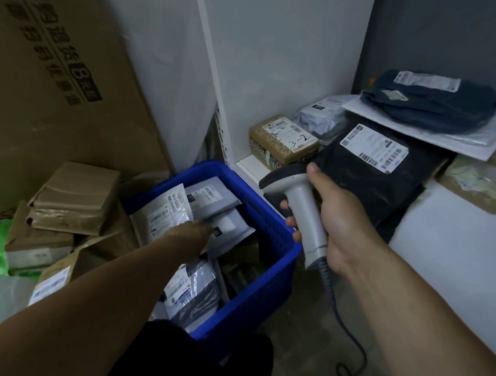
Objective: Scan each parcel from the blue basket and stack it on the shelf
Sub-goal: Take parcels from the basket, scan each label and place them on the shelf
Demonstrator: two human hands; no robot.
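Left hand point(194, 234) in blue basket point(275, 224), reaching grey parcel point(232, 232), grip indiscernible | right hand point(334, 214) wrapped round scanner point(303, 204), poised beside basket for scanning | black parcel point(357, 192) shelved label-up

White wall point(276, 55) behind; dark grey panel point(434, 25) right; tall cardboard box point(46, 84) left — grey floor point(301, 315), dim light.
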